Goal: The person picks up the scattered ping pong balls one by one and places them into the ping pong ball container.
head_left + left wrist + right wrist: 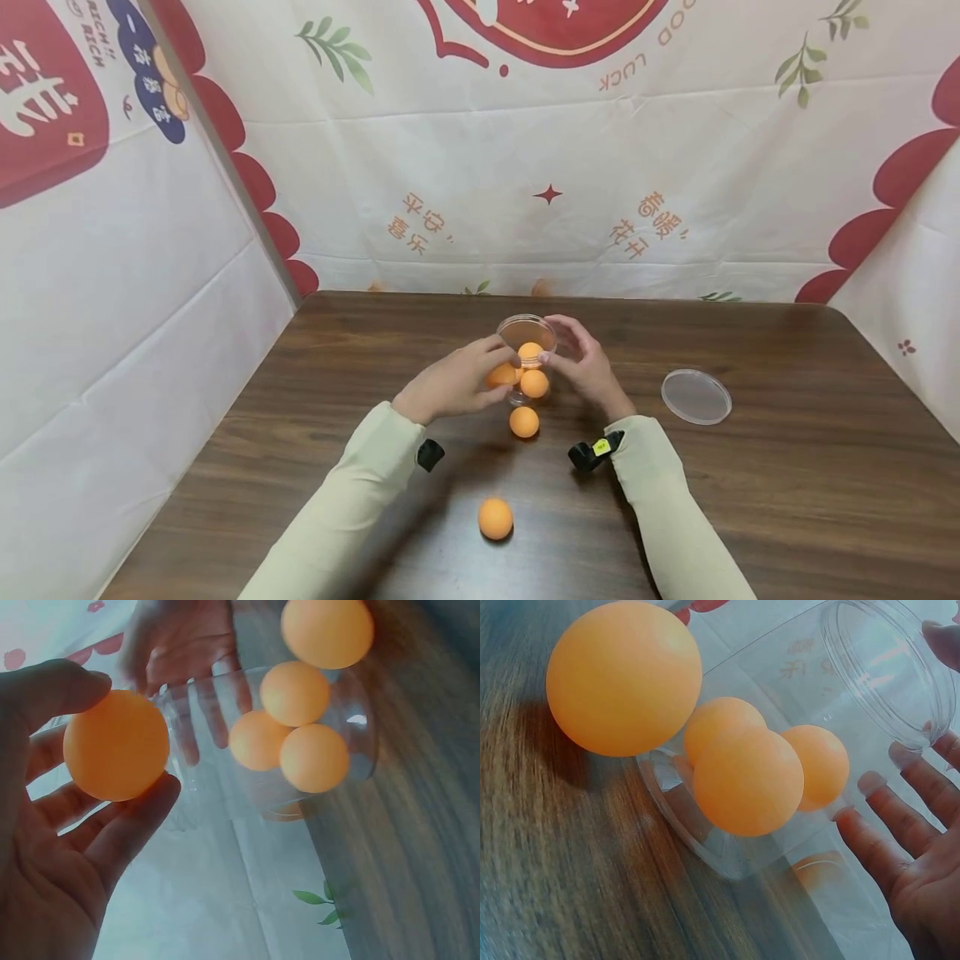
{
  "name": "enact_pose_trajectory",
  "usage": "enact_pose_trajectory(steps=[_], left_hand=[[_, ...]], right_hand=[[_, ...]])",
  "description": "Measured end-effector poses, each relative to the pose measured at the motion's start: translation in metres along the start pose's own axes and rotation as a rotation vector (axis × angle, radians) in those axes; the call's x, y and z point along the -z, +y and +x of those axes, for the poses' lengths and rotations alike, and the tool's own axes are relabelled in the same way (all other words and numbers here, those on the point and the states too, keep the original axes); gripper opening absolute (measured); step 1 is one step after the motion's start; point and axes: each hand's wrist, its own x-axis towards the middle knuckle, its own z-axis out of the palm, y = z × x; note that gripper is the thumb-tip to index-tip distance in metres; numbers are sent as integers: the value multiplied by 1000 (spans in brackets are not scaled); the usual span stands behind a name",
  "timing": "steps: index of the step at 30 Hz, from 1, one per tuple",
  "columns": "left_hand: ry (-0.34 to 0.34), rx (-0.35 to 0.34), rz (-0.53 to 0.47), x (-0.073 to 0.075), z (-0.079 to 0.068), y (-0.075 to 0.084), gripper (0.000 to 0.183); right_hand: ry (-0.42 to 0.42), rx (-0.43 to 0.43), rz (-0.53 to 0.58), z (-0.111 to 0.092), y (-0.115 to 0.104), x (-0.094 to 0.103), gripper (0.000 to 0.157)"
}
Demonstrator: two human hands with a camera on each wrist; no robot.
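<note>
Three orange balls [313, 759] sit low in an upright clear jar [513, 333], right hand [588, 367] gripping it near the rim; the left hand [459, 379] pinches another ball [116, 746] beside the mouth, partly covered by fingers in the head view. Loose ball [524, 422] blocks some of the jar's base, cropped in the left wrist view.
</note>
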Motion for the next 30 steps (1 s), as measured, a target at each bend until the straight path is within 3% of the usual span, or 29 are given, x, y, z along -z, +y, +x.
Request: enact_pose_trajectory(steps=[11,30], left_hand=[[111,-21,-1,6,16,-8,23],[236,13,9,-2,41,-14,26]], right_hand=[[0,-8,7,1,0,1,53],[-13,-8,24,-2,-1,1,53]])
